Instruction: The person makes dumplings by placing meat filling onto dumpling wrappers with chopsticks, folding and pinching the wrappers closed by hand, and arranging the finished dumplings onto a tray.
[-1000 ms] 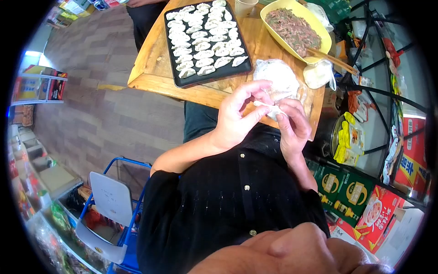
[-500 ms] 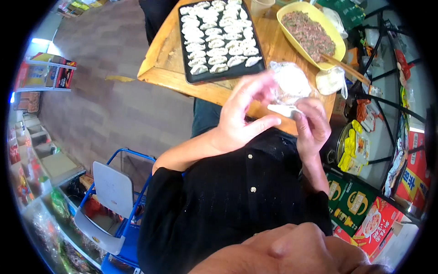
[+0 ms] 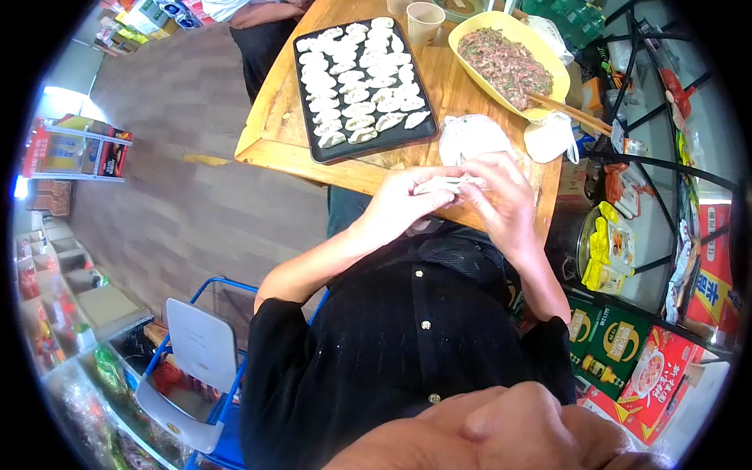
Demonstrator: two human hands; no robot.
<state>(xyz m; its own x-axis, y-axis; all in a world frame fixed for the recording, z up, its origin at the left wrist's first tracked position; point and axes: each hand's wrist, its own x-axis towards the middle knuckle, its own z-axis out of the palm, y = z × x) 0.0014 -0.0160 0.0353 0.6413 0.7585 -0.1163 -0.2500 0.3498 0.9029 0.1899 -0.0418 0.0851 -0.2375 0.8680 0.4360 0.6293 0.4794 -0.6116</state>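
Between both hands, near the table's front edge, is a white dumpling (image 3: 440,185). My left hand (image 3: 395,200) pinches its left end with thumb and fingers. My right hand (image 3: 505,194) has fingers closed on the right end and partly hides it. Just beyond the hands lies a clear plastic bag with something white (image 3: 472,135) inside. A black tray (image 3: 345,153) with rows of shaped dumplings (image 3: 356,94) is to the far left of the hands. At the back right, a yellow bowl (image 3: 562,82) holds minced filling (image 3: 501,66), with chopsticks (image 3: 576,113) resting on its rim.
A wooden table (image 3: 262,133) bears these things, plus a paper cup (image 3: 425,22) and a small white bag (image 3: 548,139). A blue-framed chair (image 3: 202,341) stands at left. Shelves with packets (image 3: 615,247) and cartons (image 3: 611,345) flank the right. Another person's arm (image 3: 266,14) shows at the top.
My hands have come together on the wrapper, which is now a folded dumpling pinched by both. My left hand, spread before, has closed. The view has shifted slightly.
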